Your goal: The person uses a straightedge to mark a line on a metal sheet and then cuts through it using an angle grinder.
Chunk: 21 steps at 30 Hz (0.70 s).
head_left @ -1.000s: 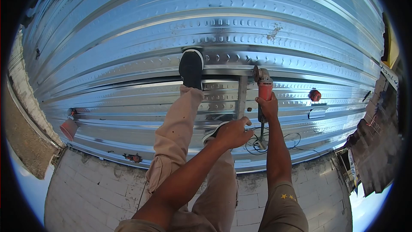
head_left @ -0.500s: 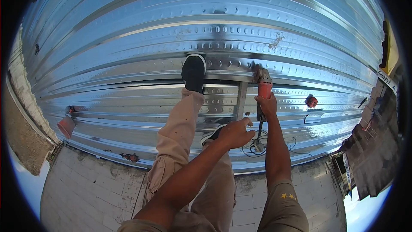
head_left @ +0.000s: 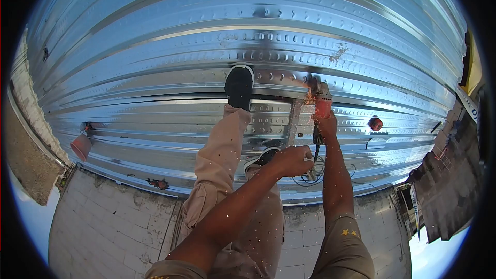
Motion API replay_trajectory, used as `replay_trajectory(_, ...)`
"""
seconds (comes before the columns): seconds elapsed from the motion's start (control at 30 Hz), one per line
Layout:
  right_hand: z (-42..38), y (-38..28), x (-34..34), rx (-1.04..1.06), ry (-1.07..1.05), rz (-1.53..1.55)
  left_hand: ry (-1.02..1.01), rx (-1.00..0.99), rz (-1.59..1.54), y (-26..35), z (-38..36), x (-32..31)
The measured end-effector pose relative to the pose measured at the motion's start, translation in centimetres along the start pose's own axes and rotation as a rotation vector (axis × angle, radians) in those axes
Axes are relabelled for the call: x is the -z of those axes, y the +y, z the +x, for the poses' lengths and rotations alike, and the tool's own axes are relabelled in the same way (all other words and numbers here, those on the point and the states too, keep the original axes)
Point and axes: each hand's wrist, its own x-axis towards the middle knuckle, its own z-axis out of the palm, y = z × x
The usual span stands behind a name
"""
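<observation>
My right hand (head_left: 325,126) is wrapped around the body of a red angle grinder (head_left: 324,107). Its disc end meets a ribbed metal deck sheet (head_left: 279,76), and orange sparks (head_left: 310,98) fly off there. Closer to me, my left hand (head_left: 294,161) is closed with its fingers curled, beside the grinder's handle end. Whether anything is in those fingers is hidden. A looped power cable (head_left: 321,173) lies just below and to the right of them. A narrow metal strip (head_left: 293,119) lies left of the grinder.
My shoe (head_left: 239,83) stands on the decking, left of the grinder. To the right sits a red tape measure-like object (head_left: 375,123). A pinkish bucket (head_left: 81,147) and a small tool (head_left: 157,183) lie left. A block wall (head_left: 119,217) runs along the near edge.
Sparks now spray from the grinder's disc, where none showed before. My left index finger has curled in, and that hand has shifted slightly right. The view has shifted slightly.
</observation>
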Motion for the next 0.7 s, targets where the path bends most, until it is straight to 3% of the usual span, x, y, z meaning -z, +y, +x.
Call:
replay_trajectory(0.3, 0.0, 0.1, 0.2, -0.054, -0.028, 0.009, 0.158, -0.121, -0.245, 1.5, -0.3, 1.0)
replay_trajectory(0.47, -0.7, 0.1, 0.4, -0.053, -0.059, 0.121, 0.157, -0.092, -0.258, 2.1, -0.7, 1.1)
replay_trajectory(0.7, -0.3, -0.3, 0.4, -0.025, -0.033, 0.038, 0.175, -0.122, -0.272, 2.1, -0.5, 1.0)
